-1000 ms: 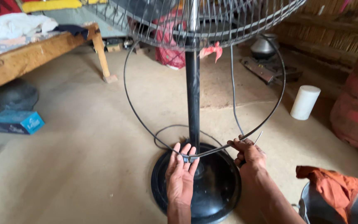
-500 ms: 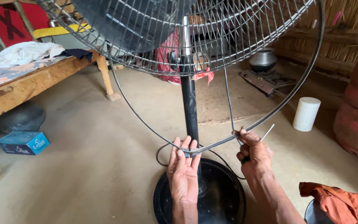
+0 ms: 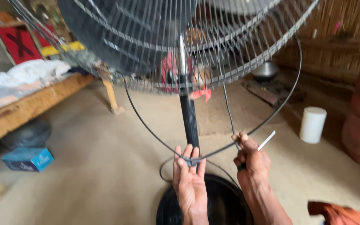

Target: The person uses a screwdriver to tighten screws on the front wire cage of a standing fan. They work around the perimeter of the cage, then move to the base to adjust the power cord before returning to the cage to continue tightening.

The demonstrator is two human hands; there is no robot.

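Your left hand [image 3: 189, 177] pinches the thin dark wire hoop [image 3: 271, 114] at its lowest point, before the black fan pole [image 3: 189, 121]; your right hand [image 3: 251, 160], alongside, grips the hoop's fastening, white strip [image 3: 266, 141] protruding.

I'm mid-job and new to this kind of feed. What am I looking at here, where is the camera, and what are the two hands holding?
The one view comes from a camera on the person's head, looking down at their own bare hands. In front stands a pedestal fan: a wire grille on top, a black pole and a round black base on the earthen floor. The left hand presses a thin metal ring against the pole. The right hand grips the same ring further along, with a flat white strip sticking out of its fingers; what that strip is I cannot tell. Nearby are a white cylinder, a blue box and a wooden bench.
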